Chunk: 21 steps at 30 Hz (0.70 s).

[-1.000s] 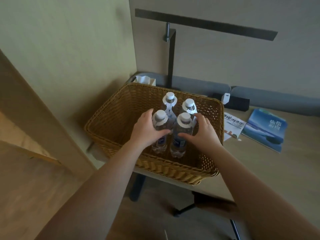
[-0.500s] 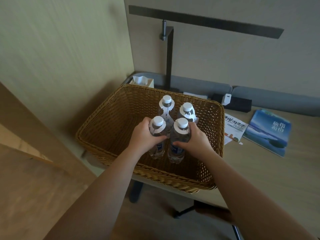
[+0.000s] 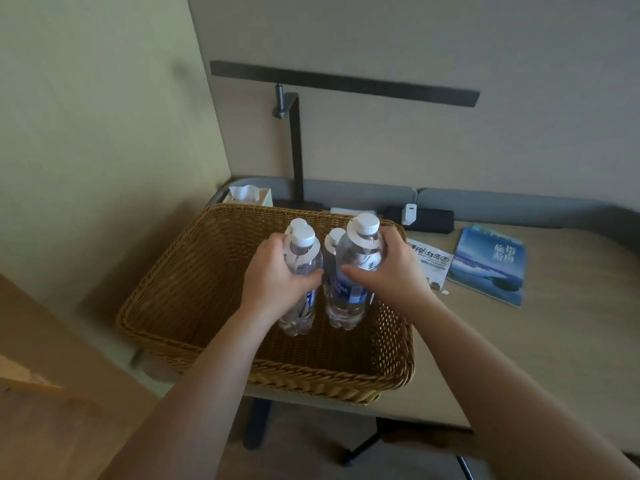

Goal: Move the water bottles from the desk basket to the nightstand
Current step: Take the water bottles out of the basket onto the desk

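Note:
A brown wicker basket sits at the left end of the desk and holds several clear water bottles with white caps. My left hand is wrapped around one bottle, lifted above the basket floor. My right hand grips another bottle, raised a little higher. Behind them two more bottles stay in the basket: one cap peeks over the left-hand bottle, another shows between the held pair. The nightstand is out of sight.
A black desk lamp stands behind the basket, beside a tissue box. A leaflet, a blue booklet and a black box with a white charger lie on the desk to the right. A chair base shows below.
Both hands closed around the two front bottles and lifted them off the basket floor. The camera view shifted down and back.

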{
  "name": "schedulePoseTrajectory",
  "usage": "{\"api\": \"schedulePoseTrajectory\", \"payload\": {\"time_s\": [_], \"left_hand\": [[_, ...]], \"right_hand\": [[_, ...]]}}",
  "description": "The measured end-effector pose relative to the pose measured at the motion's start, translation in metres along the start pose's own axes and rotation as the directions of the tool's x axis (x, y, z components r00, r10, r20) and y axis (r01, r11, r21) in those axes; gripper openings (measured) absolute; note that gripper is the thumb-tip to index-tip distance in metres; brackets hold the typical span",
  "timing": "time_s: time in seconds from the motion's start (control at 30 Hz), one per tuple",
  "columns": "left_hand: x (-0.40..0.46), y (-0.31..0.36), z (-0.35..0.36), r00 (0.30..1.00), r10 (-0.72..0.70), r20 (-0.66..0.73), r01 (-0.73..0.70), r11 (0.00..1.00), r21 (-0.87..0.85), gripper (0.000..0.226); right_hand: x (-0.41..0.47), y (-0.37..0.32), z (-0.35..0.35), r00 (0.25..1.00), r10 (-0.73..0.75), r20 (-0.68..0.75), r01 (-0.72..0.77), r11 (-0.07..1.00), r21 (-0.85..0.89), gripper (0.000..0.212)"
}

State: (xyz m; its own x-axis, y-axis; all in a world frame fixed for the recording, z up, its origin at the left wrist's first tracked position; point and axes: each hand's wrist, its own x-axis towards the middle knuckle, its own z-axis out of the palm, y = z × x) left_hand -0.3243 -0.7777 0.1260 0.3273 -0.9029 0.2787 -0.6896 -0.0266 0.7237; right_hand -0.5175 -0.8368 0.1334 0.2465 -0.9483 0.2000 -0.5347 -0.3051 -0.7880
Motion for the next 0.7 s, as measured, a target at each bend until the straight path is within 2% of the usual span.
{"api": "schedulePoseTrajectory", "payload": {"time_s": [0.2,0.37,0.57,0.7], "left_hand": [[0.022,0.079,0.01,0.987,0.162,-0.002,-0.162,0.986,-0.046,0.057],[0.026,0.153,0.032,0.952,0.306,-0.022,-0.306,0.945,-0.111,0.056],[0.013,0.228,0.102,0.93,0.365,0.036,-0.358,0.924,-0.134,0.05],[-0.011,0.267,0.181,0.946,0.313,0.08,-0.294,0.938,-0.185,0.047]], "right_hand": [[-0.002,-0.019,-0.081,0.967,-0.006,-0.254,0.028,0.996,0.081,0.06],[-0.011,-0.004,-0.158,0.915,0.017,-0.403,0.019,0.996,0.085,0.054],[-0.038,0.064,-0.239,0.895,0.089,-0.436,-0.068,0.996,0.063,0.051],[-0.06,0.125,-0.295,0.897,0.129,-0.423,-0.121,0.992,0.047,0.05]]}}
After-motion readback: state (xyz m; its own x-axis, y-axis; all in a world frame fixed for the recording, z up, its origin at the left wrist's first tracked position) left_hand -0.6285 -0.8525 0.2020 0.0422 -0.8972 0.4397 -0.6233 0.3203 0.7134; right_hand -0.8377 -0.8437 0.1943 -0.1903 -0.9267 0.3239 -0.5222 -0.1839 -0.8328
